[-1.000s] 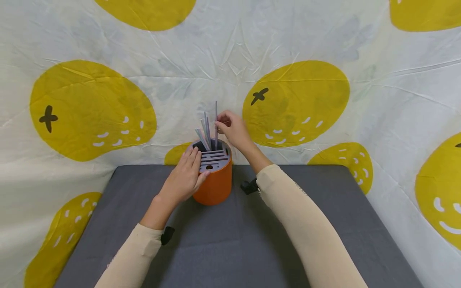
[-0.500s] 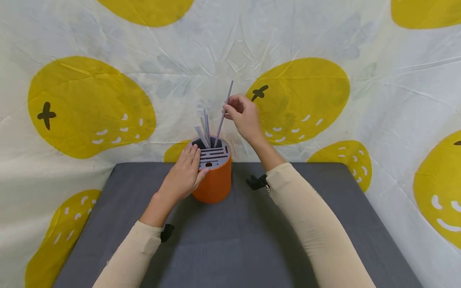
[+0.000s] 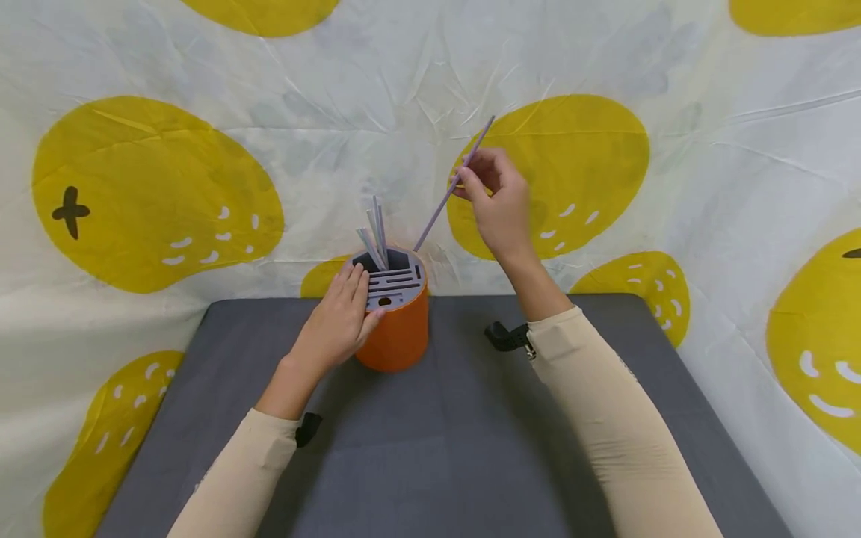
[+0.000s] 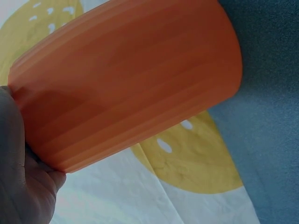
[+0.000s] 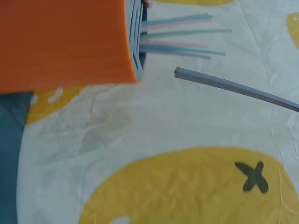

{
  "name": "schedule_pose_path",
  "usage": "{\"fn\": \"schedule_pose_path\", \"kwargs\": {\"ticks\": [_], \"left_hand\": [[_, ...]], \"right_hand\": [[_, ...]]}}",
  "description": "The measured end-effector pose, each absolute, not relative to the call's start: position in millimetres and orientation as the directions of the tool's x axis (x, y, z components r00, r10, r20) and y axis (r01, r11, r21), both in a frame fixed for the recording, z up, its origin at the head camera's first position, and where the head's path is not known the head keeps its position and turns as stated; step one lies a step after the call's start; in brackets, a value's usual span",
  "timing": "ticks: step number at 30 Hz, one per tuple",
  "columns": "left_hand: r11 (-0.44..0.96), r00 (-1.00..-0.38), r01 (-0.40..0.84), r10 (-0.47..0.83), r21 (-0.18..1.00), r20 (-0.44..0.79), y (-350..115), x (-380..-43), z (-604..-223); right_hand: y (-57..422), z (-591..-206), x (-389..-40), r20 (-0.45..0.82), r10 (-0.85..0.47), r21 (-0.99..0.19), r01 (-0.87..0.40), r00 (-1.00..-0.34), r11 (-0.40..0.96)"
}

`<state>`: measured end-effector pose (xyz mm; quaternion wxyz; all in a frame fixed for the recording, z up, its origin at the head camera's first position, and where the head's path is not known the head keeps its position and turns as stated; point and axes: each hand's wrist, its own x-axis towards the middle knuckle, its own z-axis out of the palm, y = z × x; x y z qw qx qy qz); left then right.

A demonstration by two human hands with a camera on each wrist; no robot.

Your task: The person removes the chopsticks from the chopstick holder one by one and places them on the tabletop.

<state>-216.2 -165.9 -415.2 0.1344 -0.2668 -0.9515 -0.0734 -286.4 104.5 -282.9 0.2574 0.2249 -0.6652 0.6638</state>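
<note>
An orange cylindrical holder [image 3: 395, 338] with a grey slotted top [image 3: 393, 282] stands upright at the far side of the table. My left hand [image 3: 336, 314] rests on the left of that top, fingers straight and thumb near the front rim. Pinched between the thumb and fingers of my right hand [image 3: 501, 196] is a thin purple-grey stick [image 3: 440, 208], tilted up to the right. Its lower end appears apart from the holder in the right wrist view, where the stick [image 5: 233, 86] has a blunt, angular tip. Several thin pastel sticks [image 3: 378, 232] lean in the holder's back opening.
A dark grey cloth covers the table [image 3: 430, 448]. Right behind its far edge hangs a white curtain [image 3: 350, 161] printed with large yellow fruit shapes. Dark straps [image 3: 507, 336] are worn at both wrists, over beige sleeves [image 3: 619, 418].
My right hand has drawn the stick up and right, out of the holder, and tilted it further. My left hand has stayed on the holder's top.
</note>
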Motion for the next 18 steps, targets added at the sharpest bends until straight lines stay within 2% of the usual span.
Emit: {"fn": "schedule_pose_path", "kwargs": {"ticks": [6, 12, 18], "left_hand": [[0.848, -0.829, 0.523, 0.483, 0.082, 0.283, -166.1, -214.4, -414.0], [0.845, -0.826, 0.528, 0.485, 0.091, 0.288, -164.8, -211.9, -412.1], [0.849, -0.828, 0.523, 0.485, 0.077, 0.281, -164.8, -212.3, -411.1]], "right_hand": [[132.3, -287.9, -278.4, 0.63, 0.1, -0.775, -0.632, -0.77, 0.021], [159.6, -305.5, -271.9, 0.622, 0.096, -0.781, -0.608, -0.777, 0.142], [180.2, -340.5, -278.1, 0.55, 0.039, -0.805, -0.517, -0.834, 0.292]]}}
